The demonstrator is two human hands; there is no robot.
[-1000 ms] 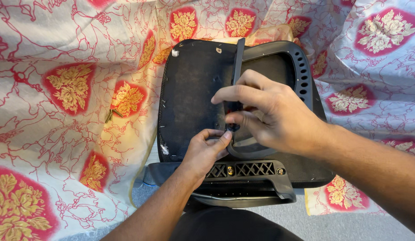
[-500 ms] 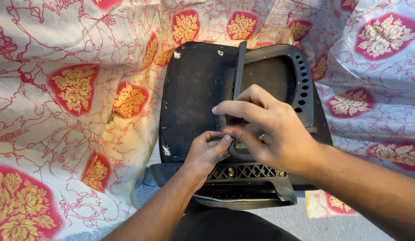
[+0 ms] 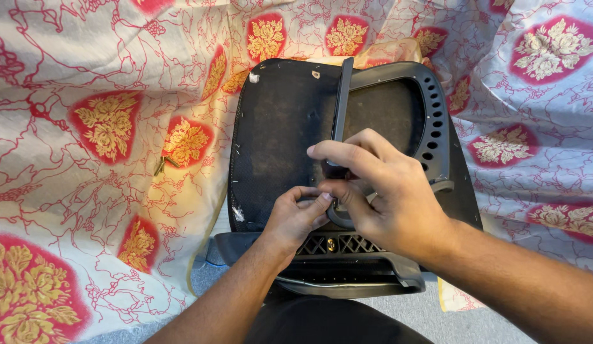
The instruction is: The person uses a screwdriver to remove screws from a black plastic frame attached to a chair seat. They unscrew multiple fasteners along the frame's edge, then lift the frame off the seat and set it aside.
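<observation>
A flowered cloth (image 3: 86, 191), white with red and gold patches, covers everything to the left and runs round the top and right. On it, at nine o'clock from the hands, lies a small pair of brass-coloured screws (image 3: 162, 164), well apart from the work.

In the middle lies a black chair seat (image 3: 277, 127), underside up, dark and dusty. A black armrest loop (image 3: 430, 114) with a row of holes sits on its right half. At six o'clock, just below the hands, is a black bracket (image 3: 347, 245) with lattice openings and a brass screw head; the right wrist hides part of it.

The left hand (image 3: 295, 216) comes up from seven o'clock, fingers curled narrow, thumb and forefinger pinching something small at the seat's lower middle; what it holds is too small to tell.

A black bar (image 3: 341, 95) stands just right of it. Its long axis runs from twelve o'clock down to six, leaning slightly, upper end at the seat's top edge, lower end hidden in the right hand.

The right hand (image 3: 379, 191) enters from four o'clock and is closed round the bar's lower part, forefinger stretched across it towards nine o'clock, thumb beneath. Its fingertips touch the left hand's fingertips.
</observation>
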